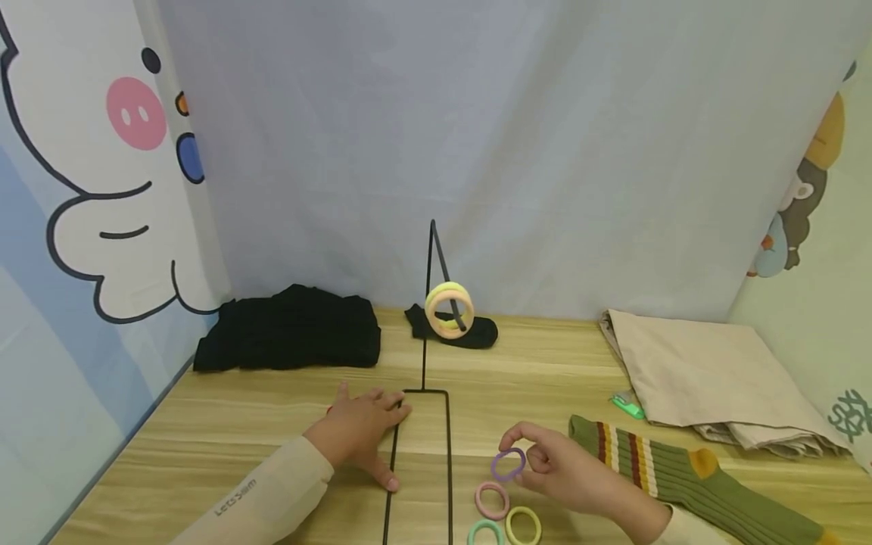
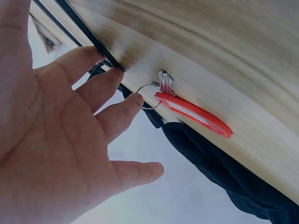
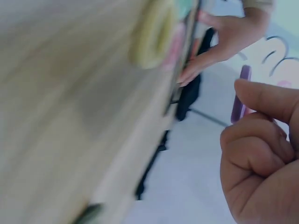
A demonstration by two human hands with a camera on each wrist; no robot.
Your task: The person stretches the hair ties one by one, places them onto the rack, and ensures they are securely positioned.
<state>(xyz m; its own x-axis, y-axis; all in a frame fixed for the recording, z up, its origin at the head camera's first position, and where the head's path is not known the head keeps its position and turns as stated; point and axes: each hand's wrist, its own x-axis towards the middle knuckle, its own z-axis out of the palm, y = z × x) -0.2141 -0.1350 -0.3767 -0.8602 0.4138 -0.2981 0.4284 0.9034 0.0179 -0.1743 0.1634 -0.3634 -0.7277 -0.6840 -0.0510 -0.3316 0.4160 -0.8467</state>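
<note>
A black wire stand (image 1: 448, 446) stands on the wooden table. Its upper arm carries a peach hair tie (image 1: 431, 315) and a yellow hair tie (image 1: 446, 286) behind it. My left hand (image 1: 368, 425) rests with spread fingers on the left rod of the base. Between thumb and forefinger, my right hand (image 1: 568, 471) pinches a purple hair tie (image 3: 240, 95), right of the base and above the table. Just below it lie a pink hair tie (image 1: 479, 501), a green hair tie (image 1: 485, 522) and another yellow hair tie (image 1: 523, 510).
Keys with a red tag (image 2: 194, 114) lie beside my left hand. Folded black cloth (image 1: 293, 329) and a black sock (image 1: 480, 333) are at the back. To the right are a green striped sock (image 1: 722, 484), beige cloth (image 1: 708, 371) and a small green cutter (image 1: 628, 406).
</note>
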